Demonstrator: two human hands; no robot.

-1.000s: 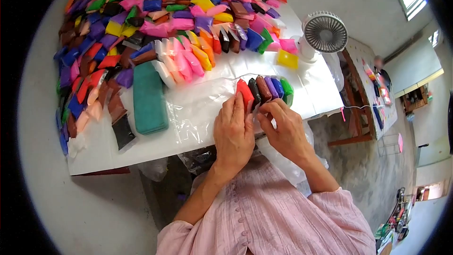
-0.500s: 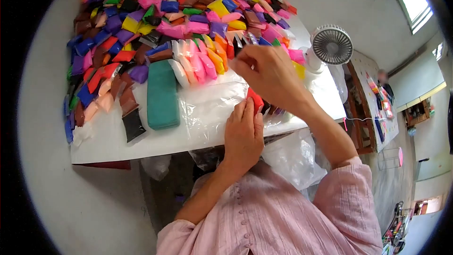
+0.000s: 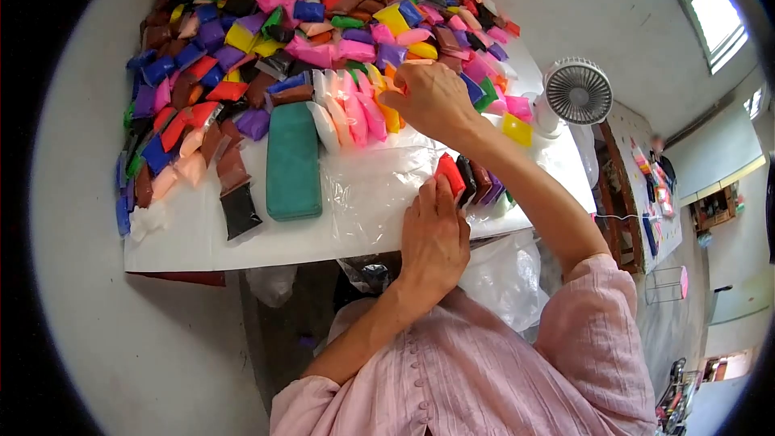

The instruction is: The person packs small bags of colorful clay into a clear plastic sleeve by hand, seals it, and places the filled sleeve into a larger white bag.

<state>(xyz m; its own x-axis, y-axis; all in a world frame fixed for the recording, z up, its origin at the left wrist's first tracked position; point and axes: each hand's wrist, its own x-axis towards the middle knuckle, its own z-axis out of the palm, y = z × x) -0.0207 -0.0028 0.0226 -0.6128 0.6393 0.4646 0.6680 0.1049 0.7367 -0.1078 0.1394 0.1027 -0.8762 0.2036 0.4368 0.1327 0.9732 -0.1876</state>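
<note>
Table (image 3: 202, 250) strewn with packets (image 3: 307, 8): left hand (image 3: 436, 234), flat, props the row (image 3: 472, 182) at its one o'clock; right hand (image 3: 428, 97) at twelve o'clock curls over an orange packet (image 3: 393, 117), grip unclear. Unpropped, the row could topple.

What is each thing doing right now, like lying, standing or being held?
left hand, flat against the red packet.
right hand, reaching into the standing orange packets; grip hidden.
red packet, upright, first in a short row.
green block, lying flat.
fan, upright; spinning unclear.
packet pile, heaped loose.
</note>
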